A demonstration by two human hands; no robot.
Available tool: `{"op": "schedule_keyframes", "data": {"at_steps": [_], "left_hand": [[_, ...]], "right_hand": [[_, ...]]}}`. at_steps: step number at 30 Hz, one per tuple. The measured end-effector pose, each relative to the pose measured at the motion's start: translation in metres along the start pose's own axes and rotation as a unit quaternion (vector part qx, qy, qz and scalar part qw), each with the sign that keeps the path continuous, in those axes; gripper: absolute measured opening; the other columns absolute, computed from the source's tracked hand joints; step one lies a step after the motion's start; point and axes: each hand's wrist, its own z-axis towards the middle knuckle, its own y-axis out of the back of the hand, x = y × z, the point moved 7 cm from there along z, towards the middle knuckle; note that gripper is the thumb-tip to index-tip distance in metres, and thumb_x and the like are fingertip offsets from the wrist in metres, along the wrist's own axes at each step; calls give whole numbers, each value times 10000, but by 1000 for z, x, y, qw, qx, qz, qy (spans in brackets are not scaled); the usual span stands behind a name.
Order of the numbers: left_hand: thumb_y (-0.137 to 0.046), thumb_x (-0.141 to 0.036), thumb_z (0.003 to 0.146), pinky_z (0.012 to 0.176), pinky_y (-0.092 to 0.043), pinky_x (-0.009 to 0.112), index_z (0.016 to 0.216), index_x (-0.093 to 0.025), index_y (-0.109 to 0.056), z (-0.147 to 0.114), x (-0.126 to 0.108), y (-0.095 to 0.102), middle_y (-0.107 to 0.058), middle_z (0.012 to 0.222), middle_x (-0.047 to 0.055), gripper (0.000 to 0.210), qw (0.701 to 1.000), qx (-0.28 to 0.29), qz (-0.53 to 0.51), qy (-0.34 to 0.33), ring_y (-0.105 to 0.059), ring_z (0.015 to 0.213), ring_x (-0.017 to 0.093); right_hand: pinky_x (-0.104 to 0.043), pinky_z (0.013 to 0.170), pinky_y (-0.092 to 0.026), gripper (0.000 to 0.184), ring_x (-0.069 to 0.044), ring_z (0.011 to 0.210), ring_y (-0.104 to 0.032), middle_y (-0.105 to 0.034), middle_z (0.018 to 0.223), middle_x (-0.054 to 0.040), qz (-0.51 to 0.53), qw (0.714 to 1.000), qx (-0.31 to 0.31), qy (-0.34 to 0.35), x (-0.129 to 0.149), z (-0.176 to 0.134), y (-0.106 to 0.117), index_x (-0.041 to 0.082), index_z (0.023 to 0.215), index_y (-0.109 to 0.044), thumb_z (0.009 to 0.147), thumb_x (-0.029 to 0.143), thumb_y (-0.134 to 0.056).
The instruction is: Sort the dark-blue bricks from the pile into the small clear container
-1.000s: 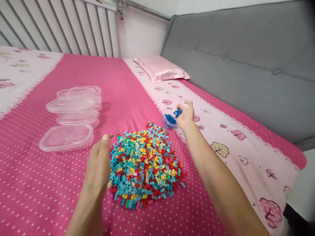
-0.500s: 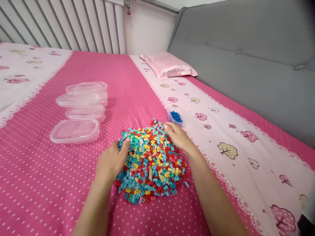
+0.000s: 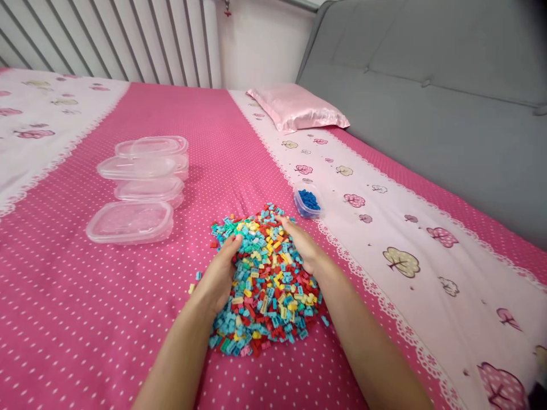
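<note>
A heap of small building bricks (image 3: pixel 265 279) in light blue, red, yellow, green and cream lies on the pink dotted bedspread (image 3: pixel 128 319). My left hand (image 3: pixel 222 270) presses against the heap's left side, thumb up and fingers stretched, partly hidden among the bricks. On the right side, my right hand (image 3: pixel 301 242) lies against the heap with its fingers extended toward the far edge. Neither hand grips a brick that I can make out. Just beyond my right hand stands a small clear tub (image 3: pixel 304 210) holding dark blue bricks (image 3: pixel 309 199).
Several clear plastic containers with lids (image 3: pixel 130 222) stand in a row to the left. A pink satin pillow (image 3: pixel 299 108) lies at the back by the grey padded headboard (image 3: pixel 419 51). A white radiator (image 3: pixel 171 42) lines the far wall. Two loose bricks lie left of my left wrist.
Both hands have moved inward, the left one to the right and slightly up, pushing the heap narrower. A few bricks now lie apart on the left. The view has tilted slightly.
</note>
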Motion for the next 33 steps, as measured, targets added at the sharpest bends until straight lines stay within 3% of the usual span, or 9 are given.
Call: {"op": "schedule_keyframes", "data": {"at_steps": [3,6,12,16,20,25,28,31,33], "left_hand": [[-495,-276,840,739,-530,290,1093,-177,-578,-5,0,-12,-678,944,61,284,999,17,-8,39,-648,838,179],[-440,-252,870,789,-520,283,1104,-169,-580,-5,-2,-16,-674,982,52,285,999,31,-29,31,-640,879,166],[-499,-328,844,986,-402,323,1174,-196,-566,-14,-10,-25,-620,1157,35,362,994,87,-51,-32,-557,1083,192],[-457,-420,850,1040,-330,391,1204,-222,-555,-29,-18,-39,-557,1256,31,417,985,162,-11,-53,-451,1207,235],[-407,-450,866,1102,-205,357,1165,-239,-587,-42,-32,-43,-485,1333,-8,408,969,180,100,-134,-321,1299,207],[-368,-523,852,1061,-275,404,1142,-248,-604,-55,-43,-42,-548,1266,28,464,937,199,238,-160,-421,1230,235],[-446,-544,800,1005,-339,418,1125,-258,-612,-61,-59,-24,-591,1208,45,463,888,102,405,-193,-491,1158,264],[-525,-574,710,943,-374,453,1163,-241,-578,-66,-74,5,-598,1186,85,566,767,-17,607,-208,-526,1100,314],[-612,-568,604,885,-406,454,1239,-214,-506,-65,-74,27,-601,1158,124,734,690,-41,704,-162,-545,1058,338]], "right_hand": [[-437,969,-395,341,-198,1117,-530,-638,1109,-20,119,991,47,-44,-4,-3,-10,265,1067,-607,842,470,-453],[-414,906,-449,334,-192,1014,-594,-664,1042,-26,198,974,88,-70,-1,-7,-19,248,1067,-598,866,443,-417],[-380,904,-447,356,-192,990,-596,-653,1045,-34,250,961,109,-31,26,-20,-21,228,1052,-605,855,471,-436],[-380,913,-436,456,-201,1043,-560,-632,1071,-36,225,964,144,14,46,-34,-22,242,1117,-572,854,557,-374],[-402,937,-413,514,-205,1121,-504,-609,1104,-27,138,973,177,54,63,-49,-22,273,1175,-536,874,587,-261],[-394,994,-370,493,-191,1194,-441,-560,1199,-19,47,969,224,93,83,-68,-21,278,1132,-570,905,541,-221],[-399,1019,-350,417,-191,1192,-450,-526,1253,-18,-38,970,226,88,87,-78,-14,276,1132,-564,904,514,-308],[-421,1015,-356,395,-210,1196,-452,-496,1291,-36,-130,968,199,83,86,-86,4,280,1180,-531,889,500,-379],[-448,1018,-348,480,-241,1231,-412,-432,1352,-50,-215,959,170,76,78,-92,20,303,1268,-450,836,510,-482]]}}
